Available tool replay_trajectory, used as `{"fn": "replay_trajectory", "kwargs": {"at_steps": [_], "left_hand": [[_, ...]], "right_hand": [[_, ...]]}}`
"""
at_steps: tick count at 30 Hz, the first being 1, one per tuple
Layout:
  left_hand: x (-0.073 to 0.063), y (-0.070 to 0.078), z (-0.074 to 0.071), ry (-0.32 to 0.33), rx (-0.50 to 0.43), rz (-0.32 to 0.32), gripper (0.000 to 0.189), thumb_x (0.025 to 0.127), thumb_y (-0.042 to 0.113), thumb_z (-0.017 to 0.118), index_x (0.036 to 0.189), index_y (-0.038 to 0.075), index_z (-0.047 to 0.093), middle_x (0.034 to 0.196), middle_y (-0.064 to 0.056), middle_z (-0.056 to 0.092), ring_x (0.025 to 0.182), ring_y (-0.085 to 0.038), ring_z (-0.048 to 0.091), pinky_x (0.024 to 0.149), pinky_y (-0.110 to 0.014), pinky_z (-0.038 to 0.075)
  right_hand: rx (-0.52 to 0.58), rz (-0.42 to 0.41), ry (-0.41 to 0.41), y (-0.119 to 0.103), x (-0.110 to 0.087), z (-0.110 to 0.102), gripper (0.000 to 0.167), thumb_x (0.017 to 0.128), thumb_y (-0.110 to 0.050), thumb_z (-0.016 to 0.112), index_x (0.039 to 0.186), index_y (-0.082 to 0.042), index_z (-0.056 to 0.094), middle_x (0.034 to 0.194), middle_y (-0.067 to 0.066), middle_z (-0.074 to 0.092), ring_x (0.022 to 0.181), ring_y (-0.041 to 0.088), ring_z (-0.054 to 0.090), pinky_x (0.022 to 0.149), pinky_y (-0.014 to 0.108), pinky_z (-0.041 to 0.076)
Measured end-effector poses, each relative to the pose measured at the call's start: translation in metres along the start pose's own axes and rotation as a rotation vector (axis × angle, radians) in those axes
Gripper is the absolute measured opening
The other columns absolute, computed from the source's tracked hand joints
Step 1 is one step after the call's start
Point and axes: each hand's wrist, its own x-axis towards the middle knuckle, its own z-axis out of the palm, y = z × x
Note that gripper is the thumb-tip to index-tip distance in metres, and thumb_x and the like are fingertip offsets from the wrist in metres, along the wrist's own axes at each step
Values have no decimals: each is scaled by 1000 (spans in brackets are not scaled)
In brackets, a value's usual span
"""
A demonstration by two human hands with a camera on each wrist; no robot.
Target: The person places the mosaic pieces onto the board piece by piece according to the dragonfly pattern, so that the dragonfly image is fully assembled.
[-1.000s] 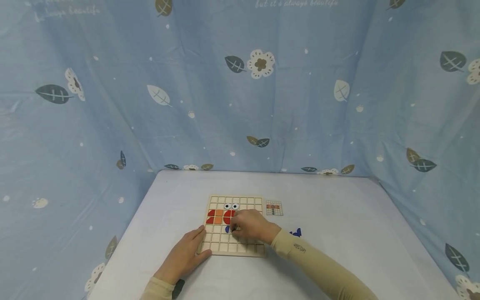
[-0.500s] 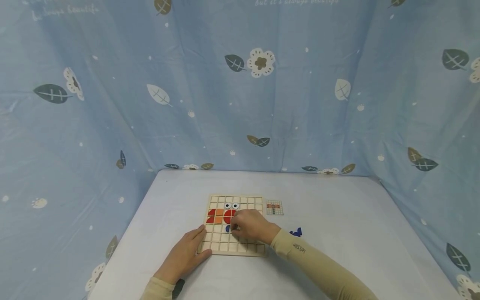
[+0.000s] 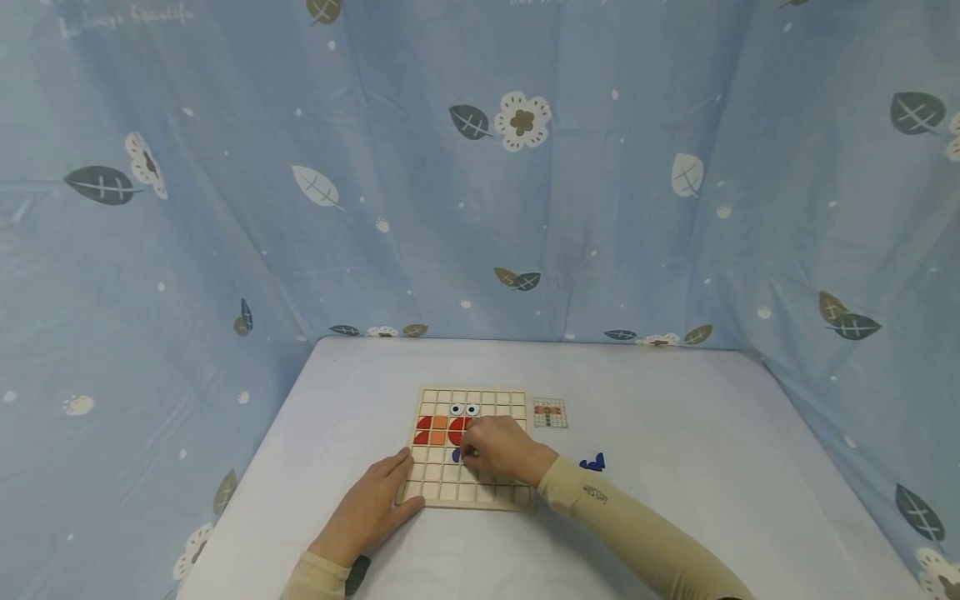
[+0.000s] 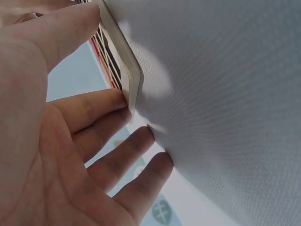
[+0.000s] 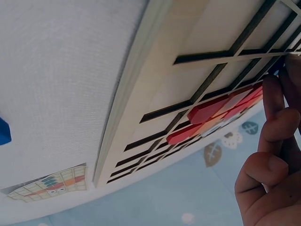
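A wooden grid board (image 3: 483, 493) lies on the table, with red quarter-round pieces (image 3: 456, 432), orange square pieces (image 3: 438, 429) and two eye pieces (image 3: 465, 410) in its cells. My left hand (image 3: 371, 504) rests at the board's near left corner. In the left wrist view, its thumb and index finger touch the wooden edge (image 4: 131, 75) on either side of that corner, fingers fairly straight. My right hand (image 3: 498, 448) is over the middle of the board, fingertips pinching a small blue piece (image 5: 276, 67), mostly hidden by the fingers. Blue (image 3: 456, 456) also shows just left of those fingertips.
A small pattern card (image 3: 551, 413) with a printed grid lies just right of the board. Several loose blue pieces (image 3: 592, 462) are on the white table (image 3: 675, 433) beyond the right wrist. A blue patterned curtain (image 3: 480, 208) hangs around the back and sides.
The head view has tilted slightly. My right hand stays over the same cells with only small finger movement, and my left hand keeps its place at the corner.
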Motion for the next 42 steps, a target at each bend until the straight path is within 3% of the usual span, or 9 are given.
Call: {"fn": "replay_trajectory", "kwargs": {"at_steps": [14, 21, 32, 39, 42], "left_hand": [[0, 1, 0, -1, -4, -5, 70, 90, 40, 77, 142, -2, 56, 150, -14, 51, 135, -33, 50, 113, -48, 43], [0, 2, -1, 1, -5, -2, 71, 90, 40, 77, 142, -2, 56, 150, -14, 51, 135, -34, 50, 112, -48, 43], [0, 2, 1, -7, -6, -14, 71, 89, 39, 78, 143, -2, 55, 151, -13, 50, 136, -34, 49, 114, -47, 42], [0, 0, 2, -16, 10, -30, 72, 89, 42, 77, 143, -1, 55, 151, -12, 51, 136, -33, 50, 113, -47, 42], [0, 1, 1, -16, 6, -28, 71, 90, 41, 77, 143, -1, 55, 151, -12, 50, 136, -33, 49, 114, -47, 42]], "right_hand": [[13, 17, 12, -3, -4, -6, 4, 86, -24, 82, 88, -26, 80, 86, -16, 71, 77, -6, 61, 66, 13, 53], [23, -21, 121, -11, -20, -33, 14, 87, -27, 82, 99, -22, 81, 95, -9, 73, 81, 2, 65, 67, 19, 56], [61, 33, 322, 11, -66, -56, 20, 88, -23, 81, 108, -21, 78, 106, -9, 73, 95, 9, 69, 74, 28, 60], [86, 171, 346, 32, -110, -54, 31, 85, -22, 84, 115, -24, 74, 121, -3, 69, 73, 5, 60, 60, 21, 52], [85, 242, 343, 43, -130, -48, 34, 83, -22, 86, 115, -25, 74, 119, -5, 69, 72, 5, 58, 58, 19, 50]]}}
